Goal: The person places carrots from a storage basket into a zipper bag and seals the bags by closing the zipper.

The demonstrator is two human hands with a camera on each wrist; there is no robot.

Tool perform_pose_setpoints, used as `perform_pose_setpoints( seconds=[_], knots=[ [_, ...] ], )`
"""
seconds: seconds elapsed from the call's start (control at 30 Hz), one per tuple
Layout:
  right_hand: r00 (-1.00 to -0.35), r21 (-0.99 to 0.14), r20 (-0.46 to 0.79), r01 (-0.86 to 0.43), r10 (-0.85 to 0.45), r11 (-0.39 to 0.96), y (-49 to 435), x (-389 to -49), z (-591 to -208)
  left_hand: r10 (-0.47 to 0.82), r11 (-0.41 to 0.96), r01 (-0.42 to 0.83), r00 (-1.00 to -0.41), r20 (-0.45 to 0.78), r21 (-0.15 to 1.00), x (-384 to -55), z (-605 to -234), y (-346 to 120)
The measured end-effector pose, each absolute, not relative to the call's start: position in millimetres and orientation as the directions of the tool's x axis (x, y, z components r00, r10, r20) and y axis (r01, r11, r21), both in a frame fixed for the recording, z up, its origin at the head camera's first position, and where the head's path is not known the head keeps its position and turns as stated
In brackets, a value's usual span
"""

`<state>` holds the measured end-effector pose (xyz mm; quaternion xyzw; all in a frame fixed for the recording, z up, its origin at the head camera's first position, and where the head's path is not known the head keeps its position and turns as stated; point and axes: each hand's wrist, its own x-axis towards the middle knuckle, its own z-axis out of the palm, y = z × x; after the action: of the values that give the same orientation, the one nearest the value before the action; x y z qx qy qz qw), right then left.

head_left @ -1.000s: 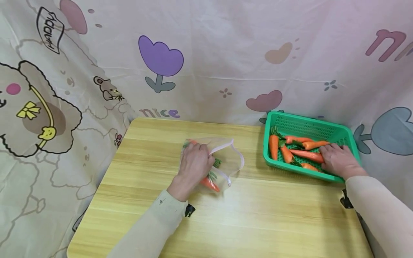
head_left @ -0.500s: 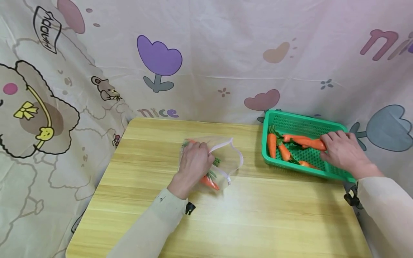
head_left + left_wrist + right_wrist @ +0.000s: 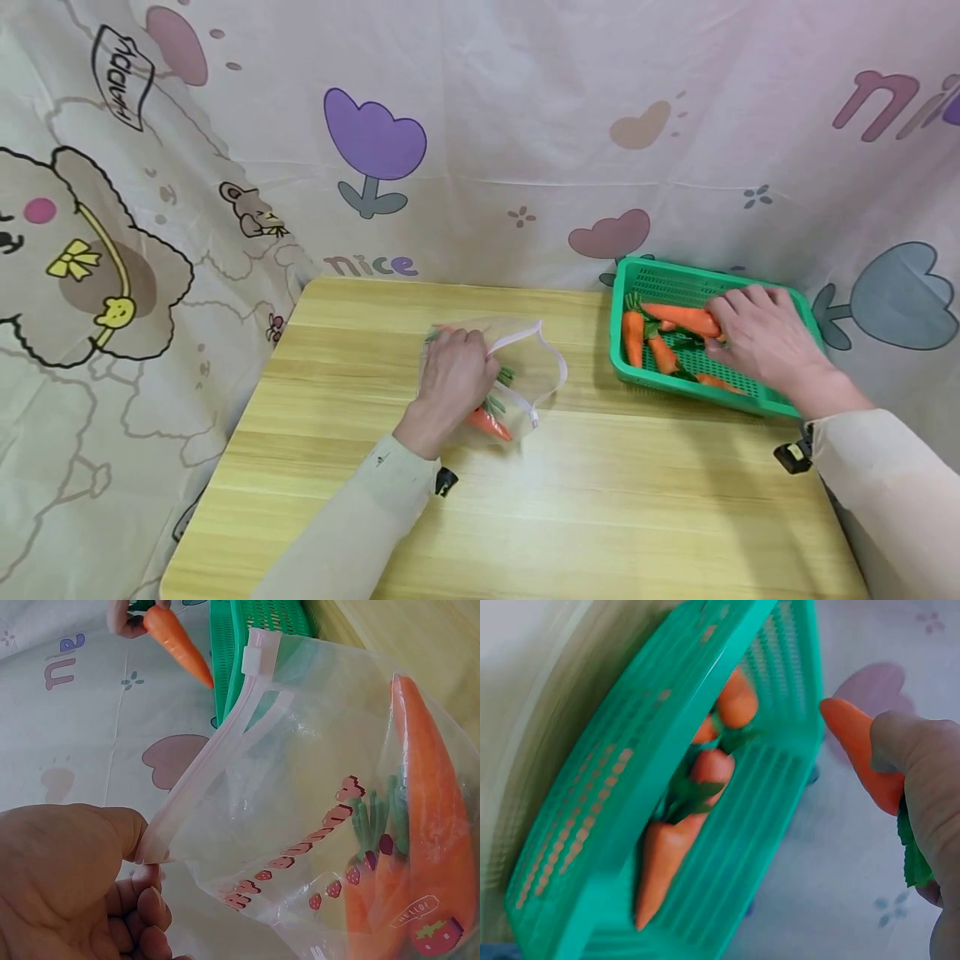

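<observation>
My left hand (image 3: 453, 379) pinches the edge of a clear zip bag (image 3: 551, 396) by its pale pink seal, as the left wrist view shows. The bag's mouth gapes toward the right. Inside lie orange carrots (image 3: 435, 802) with green tops. My right hand (image 3: 768, 337) grips one carrot (image 3: 678, 317) above the green basket (image 3: 660, 385). That carrot's tip points left, and its leaves (image 3: 911, 847) stick out below the thumb in the right wrist view. Several more carrots (image 3: 664, 859) lie in the basket.
A pale wooden table (image 3: 600, 517) carries the bag at its middle and the basket at its back right corner. A printed cloth (image 3: 510, 125) hangs behind and along the left side.
My right hand has taken a carrot, raised it out of the basket's bottom and shifted a little left with it. My left hand stays on the bag.
</observation>
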<state>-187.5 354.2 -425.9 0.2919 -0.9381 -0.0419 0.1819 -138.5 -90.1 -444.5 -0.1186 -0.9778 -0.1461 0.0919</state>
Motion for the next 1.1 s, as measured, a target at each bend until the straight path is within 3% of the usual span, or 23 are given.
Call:
perform_pose_setpoints(
  seconds=[0.27,0.6,0.73,0.87,1.1],
  knots=[
    [-0.605,0.181,0.440,-0.664,-0.664,0.725,311,-180,-420,0.202,0.935,0.249,-0.960,0.196,0.253,-140,-443,-88],
    [-0.522,0.095,0.434,-0.784,-0.734,0.614,250,-159,-422,0.204,0.937,0.245,-0.962,0.182,0.249,-143,-437,-87],
    [-0.504,0.068,0.434,-0.808,-0.747,0.585,220,-155,-431,0.213,0.935,0.256,-0.959,0.188,0.247,-143,-435,-86],
    [-0.526,0.058,0.425,-0.797,-0.737,0.602,188,-155,-448,0.220,0.933,0.261,-0.959,0.181,0.250,-142,-435,-85],
    [-0.532,0.130,0.447,-0.757,-0.719,0.641,145,-159,-481,0.233,0.936,0.272,-0.955,0.184,0.223,-140,-435,-82]
  ],
)
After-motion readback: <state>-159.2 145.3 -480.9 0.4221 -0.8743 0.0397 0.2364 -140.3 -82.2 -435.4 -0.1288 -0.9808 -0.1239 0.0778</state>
